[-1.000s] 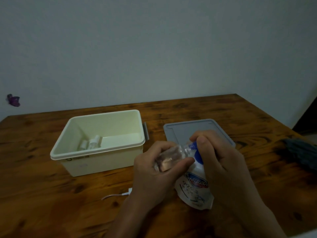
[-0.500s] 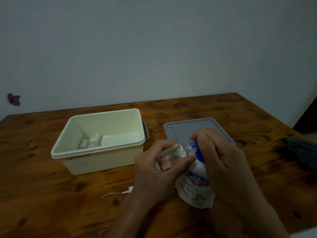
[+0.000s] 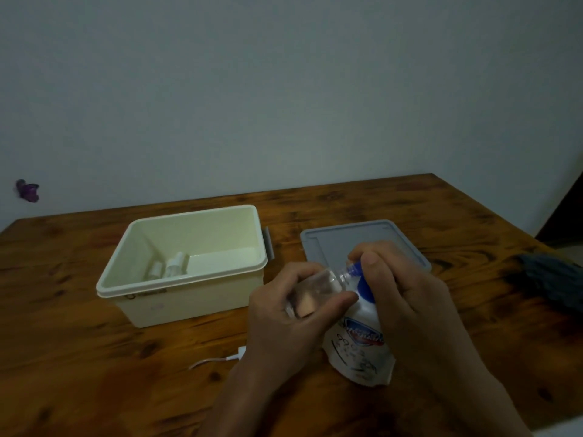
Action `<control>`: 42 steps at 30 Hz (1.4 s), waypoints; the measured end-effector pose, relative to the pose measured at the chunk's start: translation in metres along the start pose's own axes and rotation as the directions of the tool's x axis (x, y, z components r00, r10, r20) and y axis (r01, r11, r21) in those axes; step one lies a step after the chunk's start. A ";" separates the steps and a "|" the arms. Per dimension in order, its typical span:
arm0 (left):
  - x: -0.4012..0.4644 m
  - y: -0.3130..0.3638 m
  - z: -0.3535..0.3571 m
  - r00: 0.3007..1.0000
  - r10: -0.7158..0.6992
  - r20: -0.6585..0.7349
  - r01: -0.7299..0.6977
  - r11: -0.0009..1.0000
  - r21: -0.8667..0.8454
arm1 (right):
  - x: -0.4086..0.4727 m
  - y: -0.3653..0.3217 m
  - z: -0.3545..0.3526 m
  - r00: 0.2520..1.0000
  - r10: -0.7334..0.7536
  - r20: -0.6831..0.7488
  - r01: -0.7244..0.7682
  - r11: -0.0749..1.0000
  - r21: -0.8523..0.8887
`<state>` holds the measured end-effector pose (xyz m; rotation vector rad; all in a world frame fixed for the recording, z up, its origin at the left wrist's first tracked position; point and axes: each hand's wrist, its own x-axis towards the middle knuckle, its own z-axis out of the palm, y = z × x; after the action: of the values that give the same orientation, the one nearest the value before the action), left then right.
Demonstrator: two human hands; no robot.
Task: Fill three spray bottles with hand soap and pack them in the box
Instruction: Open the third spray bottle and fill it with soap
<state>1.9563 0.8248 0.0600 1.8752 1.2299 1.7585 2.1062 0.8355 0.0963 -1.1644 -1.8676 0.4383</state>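
My left hand (image 3: 284, 313) grips a small clear spray bottle (image 3: 318, 287), tilted with its open neck toward the right. My right hand (image 3: 407, 288) holds a white hand soap pouch (image 3: 359, 345) near its blue spout (image 3: 358, 272), which meets the bottle's neck. The pouch's lower end hangs over the table. To the left stands the cream box (image 3: 176, 282), open, with two small white-capped spray bottles (image 3: 170, 268) lying inside at its left end.
The box's grey lid (image 3: 331, 244) lies flat behind my hands. A white spray pump with its thin tube (image 3: 220, 359) lies on the wooden table (image 3: 79, 357) near my left wrist. A dark cloth (image 3: 552, 279) sits at the right edge.
Both hands with bottle and pouch stay together in nearly the same place; the view has shifted slightly. Nothing else moved.
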 end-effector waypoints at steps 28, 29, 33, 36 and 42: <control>-0.002 -0.002 0.004 1.000 -0.015 -0.008 0.015 1.000 -0.022 | -0.003 0.000 0.002 1.000 0.027 -0.013 -0.026 0.998 0.049; -0.002 -0.001 0.004 1.000 -0.013 -0.009 0.013 1.000 -0.021 | -0.003 0.000 0.002 0.999 0.031 -0.012 -0.030 0.998 0.055; -0.002 -0.001 0.004 0.999 -0.037 -0.025 0.036 0.999 -0.019 | -0.001 -0.004 -0.001 1.000 0.026 0.008 -0.026 0.998 0.060; -0.002 -0.001 0.005 0.999 -0.031 -0.028 0.031 0.999 -0.021 | 0.000 -0.002 -0.001 1.000 0.019 0.013 -0.020 0.998 0.057; -0.003 -0.001 0.003 1.000 -0.013 -0.007 0.013 1.000 -0.021 | -0.003 0.001 0.002 0.999 0.030 0.013 -0.031 0.999 0.043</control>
<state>1.9593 0.8244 0.0570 1.8466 1.2187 1.7655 2.1057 0.8337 0.0934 -1.1650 -1.8447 0.5016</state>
